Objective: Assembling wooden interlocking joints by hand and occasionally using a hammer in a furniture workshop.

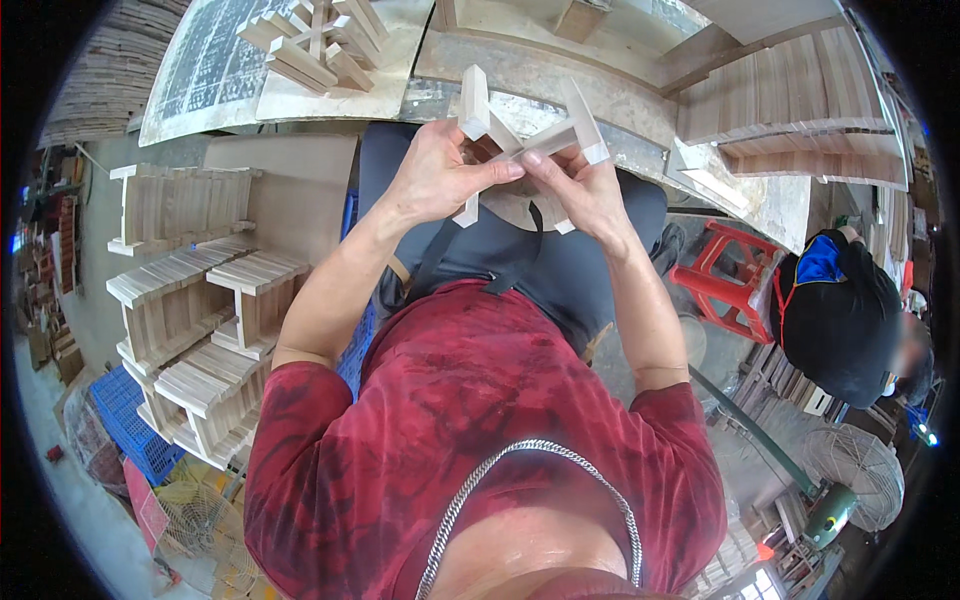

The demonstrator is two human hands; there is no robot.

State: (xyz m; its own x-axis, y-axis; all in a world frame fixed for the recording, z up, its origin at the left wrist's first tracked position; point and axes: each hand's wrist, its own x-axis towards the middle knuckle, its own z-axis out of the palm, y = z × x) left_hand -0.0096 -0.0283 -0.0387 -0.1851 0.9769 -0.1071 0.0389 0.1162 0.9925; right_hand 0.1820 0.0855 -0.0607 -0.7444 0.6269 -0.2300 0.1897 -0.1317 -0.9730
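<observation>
Far left: stacks of pale wooden pieces (195,300) piled beside the person, with a blue crate (125,420) below them on the floor.

Upper left: a few more crossed wooden slats (315,40) lie on the grey tabletop (560,75).

Centre: the wooden cross assembly (525,135), made of short pale slats joined at angles, is held in the air above the person's lap, just short of the tabletop edge.

Left hand (435,180): grip closed on the wooden cross assembly from the left. The thumb lies across the joint toward the right hand, its tip at the centre of the piece. The other fingers curl behind the upright slat and are mostly hidden.

Right hand (585,190): grip closed on the same assembly from the right. Thumb and forefinger pinch the slanting slat near the joint, and the thumb tip is touching or almost touching the left thumb. The remaining fingers support the piece from below; how they sit cannot be told.

Right: a red plastic stool (725,275) on the floor, and past it another person in dark clothing (840,315), bent over, well apart from the hands.
</observation>
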